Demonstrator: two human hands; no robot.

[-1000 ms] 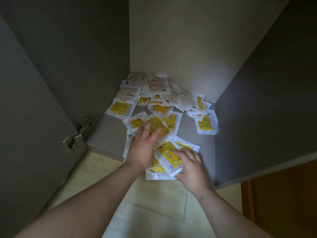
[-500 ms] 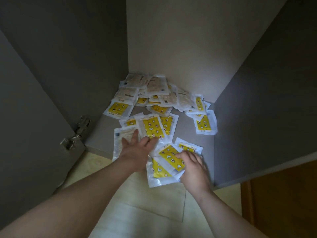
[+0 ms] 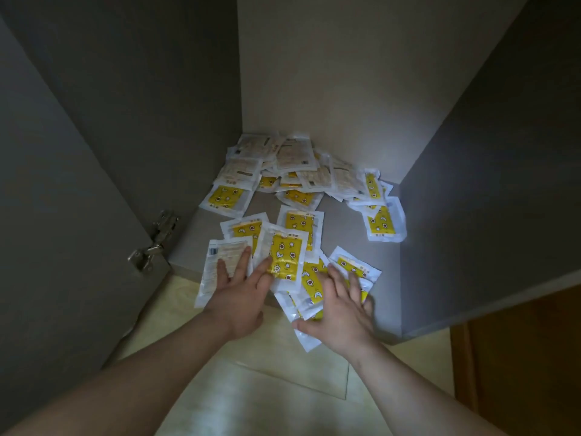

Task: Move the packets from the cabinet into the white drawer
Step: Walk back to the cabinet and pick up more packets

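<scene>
Several white packets with yellow printed fronts lie on the grey cabinet floor (image 3: 342,234). A heap of packets (image 3: 292,165) sits against the back wall. A nearer bunch of packets (image 3: 284,256) has been drawn to the cabinet's front edge, some overhanging it. My left hand (image 3: 240,291) lies flat, fingers spread, on a face-down packet (image 3: 220,262) and the yellow one beside it. My right hand (image 3: 341,313) presses flat on overlapping packets (image 3: 314,287) at the edge. The white drawer is out of view.
The cabinet's open door (image 3: 56,247) stands at the left with a metal hinge (image 3: 154,243). Grey side walls close in left and right. Pale tiled floor (image 3: 267,388) lies below the cabinet. Brown wood (image 3: 518,357) shows at the lower right.
Both hands have dragged the near packets toward the cabinet's front edge. The right hand has opened flat from a curled position. The camera has shifted slightly.
</scene>
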